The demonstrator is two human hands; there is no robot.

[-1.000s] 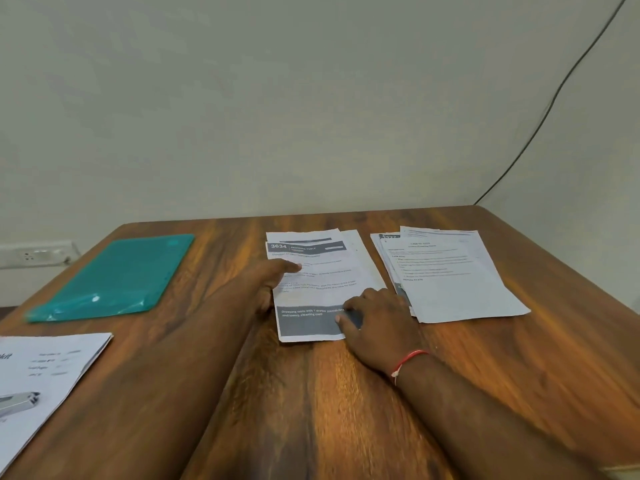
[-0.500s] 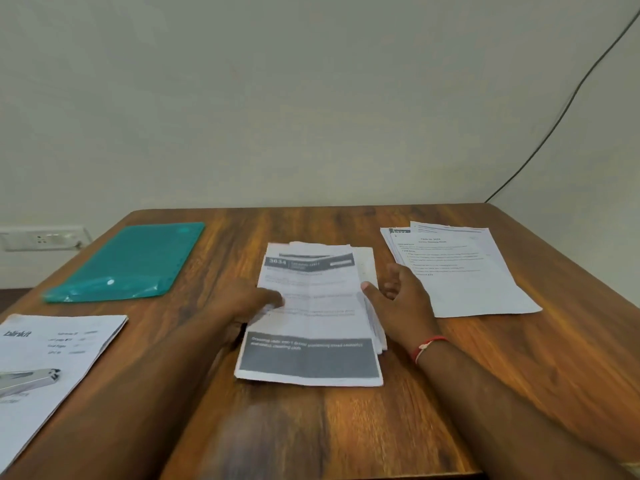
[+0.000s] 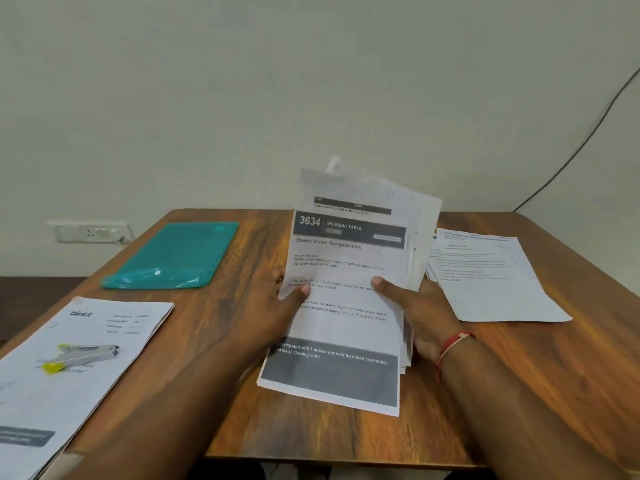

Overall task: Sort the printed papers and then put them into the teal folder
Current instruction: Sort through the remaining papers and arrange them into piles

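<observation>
1. The left hand and right hand now clamp the stack of white printed papers by its side edges, thumbs across the front; half a second ago it lay flat.
2. The stack is tilted up off the brown wooden worktop, long axis running away from the person, heading "3634 DRESSING TABLE" at the far end.
3. The flat teal plastic folder lies far left, apart.
4. A second white paper pile lies right.

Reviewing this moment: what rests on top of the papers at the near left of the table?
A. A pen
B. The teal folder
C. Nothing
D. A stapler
D: a silver stapler with a yellow end lies on the near-left papers, while the teal folder lies apart, farther back.
</observation>
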